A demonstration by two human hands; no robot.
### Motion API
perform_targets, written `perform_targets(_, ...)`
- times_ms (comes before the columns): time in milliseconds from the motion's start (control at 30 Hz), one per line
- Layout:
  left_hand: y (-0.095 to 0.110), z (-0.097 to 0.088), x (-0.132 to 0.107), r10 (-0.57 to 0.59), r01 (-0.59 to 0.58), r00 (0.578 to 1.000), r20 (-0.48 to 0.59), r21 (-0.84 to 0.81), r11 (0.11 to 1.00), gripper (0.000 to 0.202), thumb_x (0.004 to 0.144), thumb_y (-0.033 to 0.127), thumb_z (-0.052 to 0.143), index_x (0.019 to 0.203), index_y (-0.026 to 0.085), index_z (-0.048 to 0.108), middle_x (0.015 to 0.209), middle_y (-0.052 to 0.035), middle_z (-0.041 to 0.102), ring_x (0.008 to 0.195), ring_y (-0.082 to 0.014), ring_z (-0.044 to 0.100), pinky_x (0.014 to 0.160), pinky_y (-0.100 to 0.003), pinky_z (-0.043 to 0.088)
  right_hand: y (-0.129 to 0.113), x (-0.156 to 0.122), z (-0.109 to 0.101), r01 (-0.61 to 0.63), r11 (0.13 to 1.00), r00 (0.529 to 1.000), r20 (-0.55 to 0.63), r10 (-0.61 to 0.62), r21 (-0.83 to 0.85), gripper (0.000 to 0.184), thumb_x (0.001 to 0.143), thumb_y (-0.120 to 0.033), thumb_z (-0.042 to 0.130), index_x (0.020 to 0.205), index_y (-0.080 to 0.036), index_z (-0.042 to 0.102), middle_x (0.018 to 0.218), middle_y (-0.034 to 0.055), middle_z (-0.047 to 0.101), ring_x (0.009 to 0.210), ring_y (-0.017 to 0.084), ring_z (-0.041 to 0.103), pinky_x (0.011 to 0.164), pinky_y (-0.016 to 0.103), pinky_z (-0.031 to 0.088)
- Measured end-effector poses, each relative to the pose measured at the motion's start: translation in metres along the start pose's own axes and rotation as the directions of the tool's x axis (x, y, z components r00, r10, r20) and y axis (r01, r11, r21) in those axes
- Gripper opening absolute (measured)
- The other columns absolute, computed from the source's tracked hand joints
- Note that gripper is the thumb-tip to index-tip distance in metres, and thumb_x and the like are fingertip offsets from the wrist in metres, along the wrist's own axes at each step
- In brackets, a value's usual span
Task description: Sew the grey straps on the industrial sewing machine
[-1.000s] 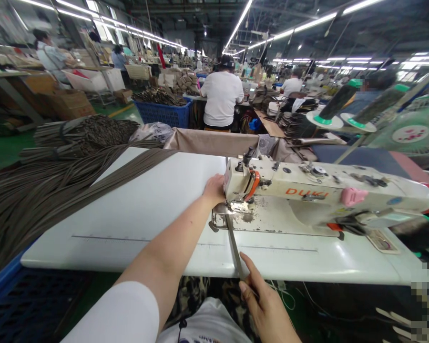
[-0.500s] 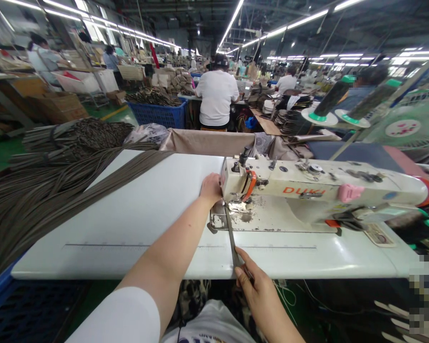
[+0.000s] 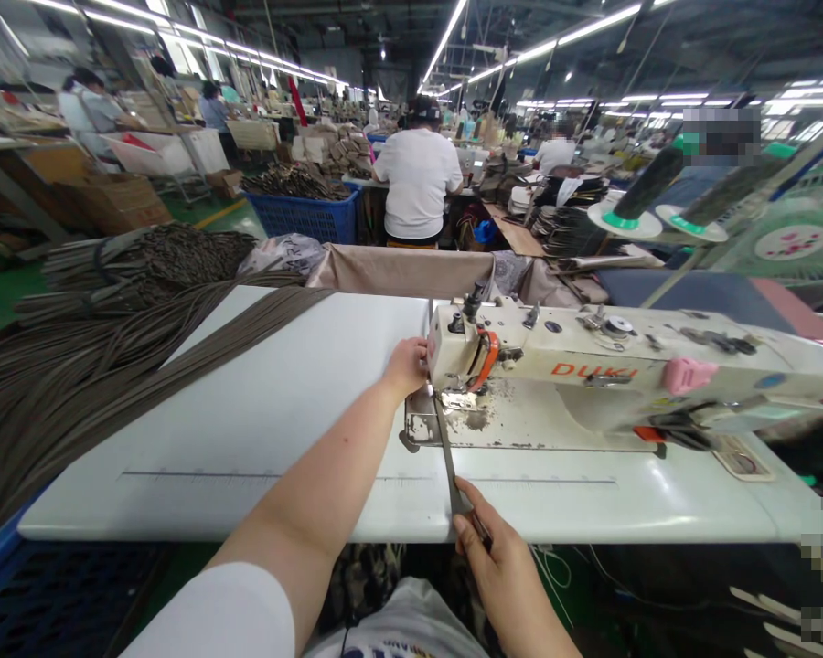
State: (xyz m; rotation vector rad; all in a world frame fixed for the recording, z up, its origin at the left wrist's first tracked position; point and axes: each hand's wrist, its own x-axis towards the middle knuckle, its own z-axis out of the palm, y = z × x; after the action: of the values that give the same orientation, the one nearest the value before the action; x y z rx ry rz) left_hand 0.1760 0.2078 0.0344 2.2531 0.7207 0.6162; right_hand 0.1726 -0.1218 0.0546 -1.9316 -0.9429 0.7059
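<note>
A narrow grey-brown fabric strip (image 3: pixel 447 445) runs from the table's front edge up under the presser foot area of a sewing machine (image 3: pixel 549 366). My right hand (image 3: pixel 494 548) pinches its near end between thumb and fingers at the edge, the index finger laid along it. My left hand (image 3: pixel 406 367) is beside the machine's head, on its left, with bent fingers. Its fingertips go out of sight behind the head, so what they hold is hidden. The needle cannot be made out.
Long bundles of similar strips (image 3: pixel 178 366) lie over the table's left side. The white tabletop (image 3: pixel 302 366) has a printed ruler line. Thread cones (image 3: pixel 648 187) and a green fan (image 3: pixel 796 238) stand at the right. Ahead, a person in a white shirt (image 3: pixel 418 183) sits beside a blue basket (image 3: pixel 302 215).
The view has shifted slightly, so the machine appears a little farther right. Both hands keep nearly the same places, and the strip stays in my right hand.
</note>
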Motion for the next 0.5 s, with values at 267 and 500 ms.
perform_targets(267,0.002,-0.002,-0.002,-0.041,0.021,0.994,-0.104,-0.185,0.982,0.016,0.067,0.001,0.07,0.072,0.016,0.074,0.096,-0.0068,0.073,0.098,-0.0237,0.064,0.095,-0.033,0.048,0.006,0.008,0.004,-0.059,0.997,0.998,0.028,0.06,-0.058,0.054,0.097,-0.049,0.05,0.144,-0.023,0.061,0.102,0.008,0.077,0.096,0.026,0.072,0.092,0.039,0.057)
perform_targets(500,-0.001,-0.007,-0.008,-0.3,0.166,0.926,-0.229,-0.466,0.869,0.02,0.072,0.025,0.075,0.06,0.017,0.062,0.074,-0.0028,0.063,0.08,-0.0196,0.06,0.077,-0.029,0.046,0.001,0.018,-0.004,0.146,0.978,0.98,-0.113,-0.164,-0.15,0.042,0.098,-0.043,0.054,0.133,-0.022,0.066,0.104,0.0092,0.067,0.093,0.023,0.066,0.088,0.036,0.056)
